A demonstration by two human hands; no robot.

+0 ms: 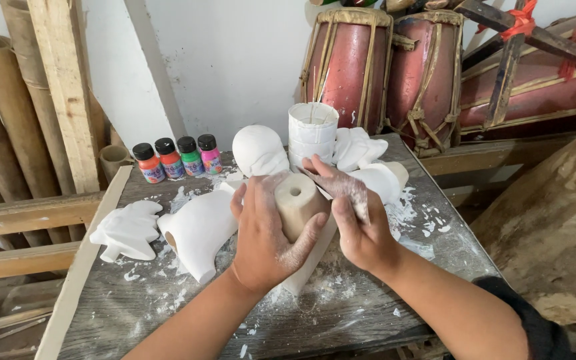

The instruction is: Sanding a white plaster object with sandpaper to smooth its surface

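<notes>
Gripping pale tan wooden cylinder w/ centre hole [296,203], left hand [261,233] wraps round it, fingers curled, thumb along lower side. Right hand [355,213], fingers half bent & dusted white, lies on cylinder's right edge; whether it pinches anything, can't tell. Cylinder held just above grey weathered wood table [341,313], mid-table, white dust scattered round. White painted carved torso piece [201,230] just left of left hand; white carved hand piece [128,230] further left. Four small paint bottles, black caps [177,159] at table back. Two red drums [385,67] behind.
</notes>
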